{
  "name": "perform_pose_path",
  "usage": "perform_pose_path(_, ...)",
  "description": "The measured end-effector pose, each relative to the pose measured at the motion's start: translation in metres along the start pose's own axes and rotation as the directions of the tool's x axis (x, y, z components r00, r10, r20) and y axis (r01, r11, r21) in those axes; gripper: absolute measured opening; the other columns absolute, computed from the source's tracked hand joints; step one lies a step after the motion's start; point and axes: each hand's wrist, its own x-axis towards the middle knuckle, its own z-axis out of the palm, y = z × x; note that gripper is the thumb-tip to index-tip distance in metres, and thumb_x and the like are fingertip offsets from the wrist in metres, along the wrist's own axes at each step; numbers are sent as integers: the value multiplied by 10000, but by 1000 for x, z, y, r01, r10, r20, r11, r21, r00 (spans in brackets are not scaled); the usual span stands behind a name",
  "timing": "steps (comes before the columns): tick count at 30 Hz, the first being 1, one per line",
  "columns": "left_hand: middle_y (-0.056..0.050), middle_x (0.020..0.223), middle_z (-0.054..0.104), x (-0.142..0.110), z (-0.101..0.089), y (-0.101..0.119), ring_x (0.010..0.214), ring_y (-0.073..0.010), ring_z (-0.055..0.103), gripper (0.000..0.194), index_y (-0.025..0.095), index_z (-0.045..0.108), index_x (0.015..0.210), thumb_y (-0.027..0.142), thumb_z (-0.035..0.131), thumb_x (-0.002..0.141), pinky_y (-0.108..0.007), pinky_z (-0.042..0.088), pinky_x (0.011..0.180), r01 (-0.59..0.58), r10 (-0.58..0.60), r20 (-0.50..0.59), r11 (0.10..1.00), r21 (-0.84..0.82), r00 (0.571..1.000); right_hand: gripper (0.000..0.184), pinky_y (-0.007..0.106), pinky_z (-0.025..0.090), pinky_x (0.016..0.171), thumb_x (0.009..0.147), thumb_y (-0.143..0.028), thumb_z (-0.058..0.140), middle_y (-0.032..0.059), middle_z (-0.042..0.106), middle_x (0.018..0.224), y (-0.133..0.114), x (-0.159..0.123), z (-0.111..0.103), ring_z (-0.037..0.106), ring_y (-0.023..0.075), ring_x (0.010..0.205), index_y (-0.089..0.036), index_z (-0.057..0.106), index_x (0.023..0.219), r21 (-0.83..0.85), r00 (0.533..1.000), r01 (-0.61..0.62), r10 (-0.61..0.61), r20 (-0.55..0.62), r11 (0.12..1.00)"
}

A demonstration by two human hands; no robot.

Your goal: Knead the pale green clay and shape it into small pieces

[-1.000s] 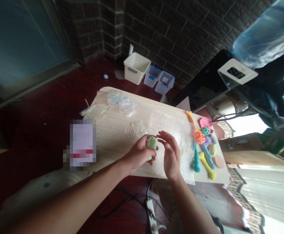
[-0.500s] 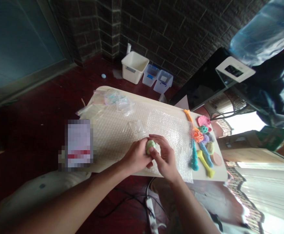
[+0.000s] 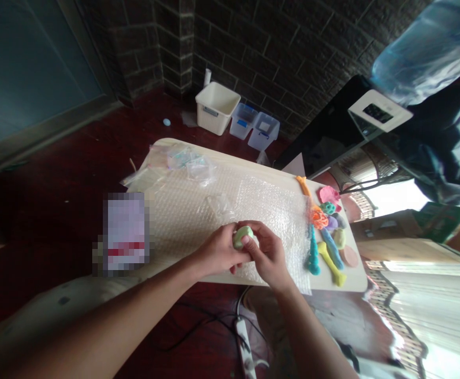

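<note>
Left far end of desk (image 3: pixel 355 280): loose clear bags (image 3: pixel 192 164); mid-desk, above bubble wrap (image 3: pixel 287 210), left hand (image 3: pixel 220 250) curled round a green lump (image 3: pixel 241 238), right hand (image 3: pixel 270 255) gripping it too, thumb on top. Right end: coloured pieces (image 3: pixel 333 250), incl. yellow bone-shaped one (image 3: pixel 332 266), already lying out in a cluster. Green lump not set down, so handling looks unfinished; from where I stand, can't tell how much is left.

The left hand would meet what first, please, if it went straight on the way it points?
Most likely the right hand, just across the green lump that both seem to touch; depth is unclear.
</note>
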Motion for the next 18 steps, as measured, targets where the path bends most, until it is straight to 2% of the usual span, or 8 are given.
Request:
perform_pose_path(2, 12, 722, 646, -1, -3, 0, 520, -130, 609, 329, 165, 615, 1050, 352, 759, 821, -221, 430, 451, -16, 19, -28, 997, 80, 999, 295, 433, 581, 929, 957, -451, 707, 117, 739, 1127, 2, 2, -2, 708, 261, 1025, -214, 676, 1130, 7, 1000, 8, -8, -29, 1000)
perform_pose_path(4, 9, 665, 630, -5, -8, 2, 534, -139, 603, 245, 175, 621, 925, 410, 686, 905, -239, 415, 498, -74, 84, -36, 974, 216, 996, 310, 416, 586, 914, 946, -430, 728, 115, 742, 1144, 3, 3, -6, 716, 246, 1005, -224, 651, 1165, 34, 1000, 6, -5, -30, 999)
perform_pose_path(7, 21, 589, 599, -11, -15, 10, 555, -156, 604, 176, 193, 624, 865, 346, 642, 952, -258, 392, 559, -148, 173, -29, 911, 384, 985, 398, 405, 588, 903, 920, -392, 771, 108, 752, 1148, 5, 3, -10, 725, 237, 990, -236, 638, 1260, 65, 1000, -15, 13, 21, 998)
perform_pose_path(10, 9, 600, 616, -14, -22, 15, 597, -180, 627, 120, 200, 630, 852, 268, 634, 951, -276, 391, 600, -165, 194, -8, 853, 494, 981, 313, 401, 579, 907, 904, -355, 797, 97, 771, 1097, 6, 3, -12, 727, 232, 975, -225, 706, 1174, 54, 999, -32, 30, 32, 998)
perform_pose_path(12, -26, 700, 678, -15, -26, 16, 676, -203, 665, 96, 195, 638, 884, 252, 615, 959, -286, 402, 625, -184, 211, 17, 807, 562, 977, 265, 396, 581, 890, 899, -351, 802, 90, 776, 1057, 6, 4, -12, 726, 226, 949, -218, 722, 1114, 55, 999, -46, 45, 15, 997)
perform_pose_path(15, -77, 902, 729, -15, -32, 15, 818, -231, 700, 111, 182, 645, 1041, 197, 553, 981, -300, 433, 687, -244, 266, 76, 686, 686, 961, 278, 380, 599, 861, 866, -357, 829, 77, 763, 1011, 4, 5, -13, 721, 211, 907, -206, 716, 1071, 107, 995, -89, 84, 51, 990)
perform_pose_path(18, -98, 996, 703, -18, -33, 16, 881, -240, 682, 218, 169, 629, 1131, 106, 491, 974, -323, 462, 759, -297, 327, 148, 471, 831, 933, 375, 370, 641, 794, 860, -429, 804, 96, 717, 1166, -2, 6, -17, 724, 220, 952, -214, 676, 1139, 266, 961, -237, 185, 207, 934)
